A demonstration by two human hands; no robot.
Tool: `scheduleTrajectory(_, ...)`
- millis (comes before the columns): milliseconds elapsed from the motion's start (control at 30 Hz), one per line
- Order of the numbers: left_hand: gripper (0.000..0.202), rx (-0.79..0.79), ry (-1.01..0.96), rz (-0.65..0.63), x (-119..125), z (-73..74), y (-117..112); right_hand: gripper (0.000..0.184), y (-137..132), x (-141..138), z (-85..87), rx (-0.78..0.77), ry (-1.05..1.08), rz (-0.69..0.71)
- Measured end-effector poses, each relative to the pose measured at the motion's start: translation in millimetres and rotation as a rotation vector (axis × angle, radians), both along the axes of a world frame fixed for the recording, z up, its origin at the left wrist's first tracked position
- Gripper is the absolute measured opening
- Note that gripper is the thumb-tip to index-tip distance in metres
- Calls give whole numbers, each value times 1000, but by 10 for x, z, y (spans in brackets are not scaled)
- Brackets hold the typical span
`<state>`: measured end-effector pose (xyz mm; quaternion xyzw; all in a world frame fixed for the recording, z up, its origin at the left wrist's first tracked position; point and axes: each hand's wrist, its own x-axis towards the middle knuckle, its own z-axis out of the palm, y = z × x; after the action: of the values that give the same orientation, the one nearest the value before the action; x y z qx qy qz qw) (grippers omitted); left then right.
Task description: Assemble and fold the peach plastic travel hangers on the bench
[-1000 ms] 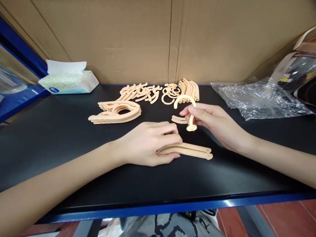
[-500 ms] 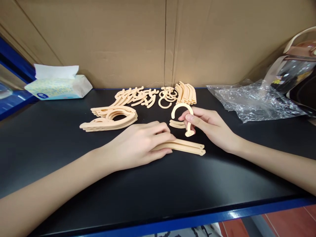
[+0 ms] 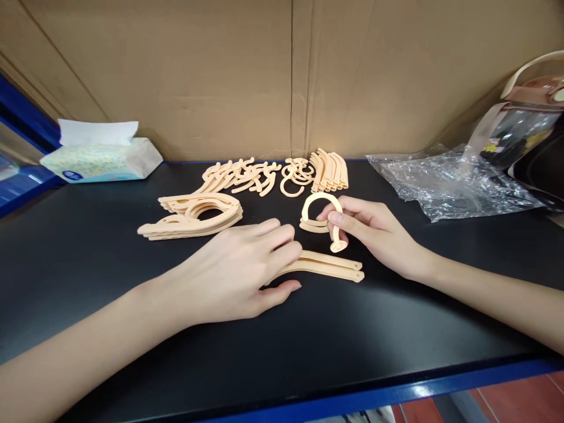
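My right hand (image 3: 374, 232) pinches a peach plastic hook piece (image 3: 324, 202) with a round foot, held upright just above the black table (image 3: 88, 264). My left hand (image 3: 247, 267) is closed on the near end of two long peach arm pieces (image 3: 330, 267) that lie flat and point right. The hook's foot hovers close above those arms. Two short curved strips (image 3: 314, 226) lie under the hook.
A stack of curved hanger bodies (image 3: 194, 214) lies left of centre. Loose hooks, rings and strips (image 3: 273, 173) sit at the back by the cardboard wall. A tissue pack (image 3: 101, 158) is far left; a crumpled clear bag (image 3: 445, 182) and a dark bag are right.
The view has tilted up slightly. My right hand has lowered the hook toward the arm pieces, and my left hand has shifted a little on them.
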<state>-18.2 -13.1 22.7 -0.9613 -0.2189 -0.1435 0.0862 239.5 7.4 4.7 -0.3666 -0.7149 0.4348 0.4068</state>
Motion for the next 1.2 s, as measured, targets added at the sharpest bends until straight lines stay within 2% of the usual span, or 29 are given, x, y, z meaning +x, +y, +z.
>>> scheduleTrajectory(167, 17, -33, 69, 33, 39, 56, -14, 38, -5, -5, 11, -36, 8, 20)
scheduleTrajectory(333, 16, -45, 53, -6, 53, 43, -19, 36, -14, 3, 10, -91, -4, 35)
scheduleTrajectory(533, 32, -13, -53, 19, 19, 39, 12, 38, -4, -5, 22, -78, 29, 22)
scheduleTrajectory(633, 24, -187, -182, 63, 8, 61, 24, 40, 4, -10, 32, -78, 37, 13)
scheduleTrajectory(800, 13, -672, -534, 115, 55, 123, 21, 37, 16, -5, 37, -121, 83, 35)
scheduleTrajectory(933, 6, -1039, -722, 182, 107, 169, 21, 30, 25, -1, 29, -209, 128, 86)
scheduleTrajectory(1100, 24, -1193, -817, 234, 109, 187, 12, 25, 32, 0, 14, -267, 162, 152)
scheduleTrajectory(1167, 31, -1191, -802, 250, 102, 193, 0, 28, 29, -4, 14, -296, 162, 173)
scheduleTrajectory(1200, 35, -1138, -777, 255, 97, 191, -6, 30, 27, -8, 15, -310, 163, 180)
